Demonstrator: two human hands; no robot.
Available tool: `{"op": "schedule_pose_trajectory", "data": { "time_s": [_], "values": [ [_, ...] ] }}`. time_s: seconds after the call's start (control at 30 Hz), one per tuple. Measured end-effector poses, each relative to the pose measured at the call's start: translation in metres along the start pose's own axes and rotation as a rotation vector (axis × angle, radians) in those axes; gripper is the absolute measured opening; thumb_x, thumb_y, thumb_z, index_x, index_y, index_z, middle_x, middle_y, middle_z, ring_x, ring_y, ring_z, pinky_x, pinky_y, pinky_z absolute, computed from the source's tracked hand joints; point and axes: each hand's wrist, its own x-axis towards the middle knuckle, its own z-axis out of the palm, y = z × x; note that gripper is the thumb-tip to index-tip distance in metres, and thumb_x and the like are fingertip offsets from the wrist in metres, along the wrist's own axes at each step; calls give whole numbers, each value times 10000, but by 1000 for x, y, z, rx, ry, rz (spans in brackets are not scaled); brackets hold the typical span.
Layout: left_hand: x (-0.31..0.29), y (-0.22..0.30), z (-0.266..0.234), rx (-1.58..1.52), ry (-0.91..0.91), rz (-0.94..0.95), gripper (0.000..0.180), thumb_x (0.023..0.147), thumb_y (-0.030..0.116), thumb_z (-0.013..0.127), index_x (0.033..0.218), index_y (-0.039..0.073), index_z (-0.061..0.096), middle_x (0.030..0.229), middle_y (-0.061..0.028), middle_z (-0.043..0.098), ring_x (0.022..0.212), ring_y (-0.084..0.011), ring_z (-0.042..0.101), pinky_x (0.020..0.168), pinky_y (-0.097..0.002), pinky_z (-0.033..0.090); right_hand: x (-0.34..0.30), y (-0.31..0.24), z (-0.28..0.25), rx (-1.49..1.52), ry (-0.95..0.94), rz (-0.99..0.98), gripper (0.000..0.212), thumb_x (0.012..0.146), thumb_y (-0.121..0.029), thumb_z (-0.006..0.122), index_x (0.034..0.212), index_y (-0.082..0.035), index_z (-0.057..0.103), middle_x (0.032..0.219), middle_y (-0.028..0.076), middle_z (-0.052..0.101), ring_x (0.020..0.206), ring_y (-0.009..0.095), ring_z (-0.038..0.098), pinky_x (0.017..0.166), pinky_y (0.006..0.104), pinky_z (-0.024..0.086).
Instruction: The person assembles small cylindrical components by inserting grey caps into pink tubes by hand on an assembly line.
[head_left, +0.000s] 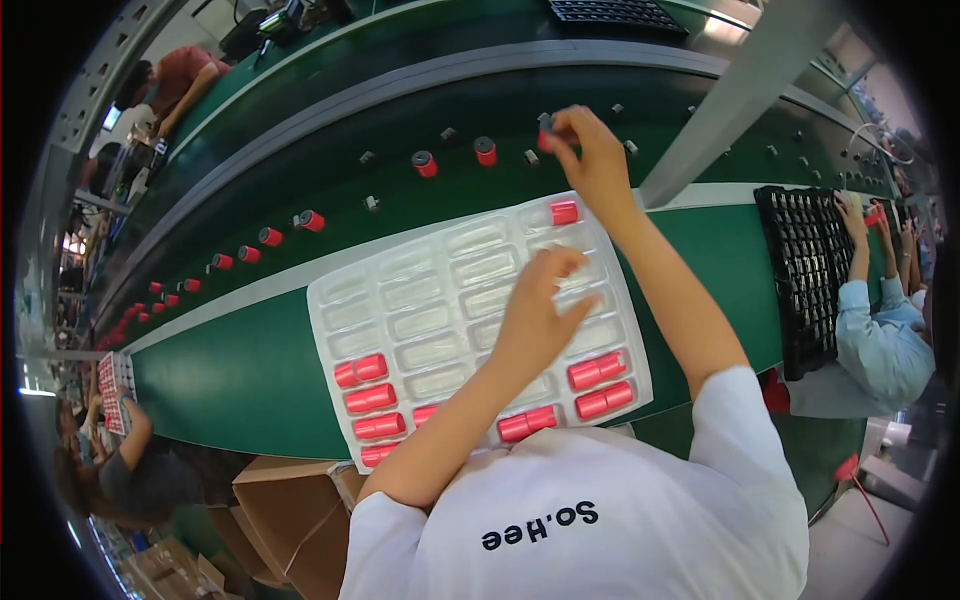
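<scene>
A clear-white plastic tray (430,265) with rows of oblong compartments lies tilted on the green bench before me. Red cylinders rest in several compartments, such as the red cylinder (604,400) at the near right. One short red piece (565,212) sits in the far right compartment. My left hand (535,310) hovers over the tray's right half, thumb and fingers apart, holding nothing. Beyond the tray, my right hand (592,150) pinches a red cylinder with a dark top (546,138) above the green conveyor belt. My left forearm hides part of the nearest compartments.
Upright red cylinders with dark tops (485,151) and small metallic pieces (372,203) are spread along the belt. A grey post (745,100) rises right of my right hand. Co-workers sit at both sides, one by a black tray (800,270). A cardboard box (290,510) stands lower left.
</scene>
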Motion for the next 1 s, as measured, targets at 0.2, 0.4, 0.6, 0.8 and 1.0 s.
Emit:
{"op": "schedule_pose_trajectory", "data": {
  "time_s": [0.2,0.4,0.6,0.8,1.0],
  "values": [
    [-21,5,25,415,-510,158,357,732,150,740,1041,80,576,990,-126,514,989,-318,487,830,-398,452,1,64,15,-398,-170,38,173,802,-117,683,857,-57,530,859,111,559,794,328,594,673,397,474],
    [-32,11,27,486,-567,88,430,727,188,737,1089,61,543,989,-135,525,966,-307,516,820,-398,468,8,14,41,-412,-282,1,241,829,-261,670,947,-84,557,931,116,587,876,328,604,696,412,492],
    [-48,8,48,635,-434,170,390,709,123,712,1038,24,527,968,-145,527,907,-310,542,797,-389,480,22,26,60,-236,-737,114,204,856,-175,656,1020,-64,608,931,125,626,878,281,628,765,371,503],
    [-46,10,53,583,-373,164,308,728,54,646,1009,29,521,993,-130,559,931,-296,572,760,-367,498,3,-17,-13,429,-620,419,180,856,-169,665,1001,-74,618,857,28,566,807,120,559,775,259,470],
    [-26,6,6,-650,-235,-294,243,923,76,574,1136,56,459,1084,-72,565,1018,-167,561,884,-306,462,-32,-48,-74,988,-390,498,144,872,-138,624,906,-96,491,1060,85,600,990,151,566,896,285,437]
  ]
}}
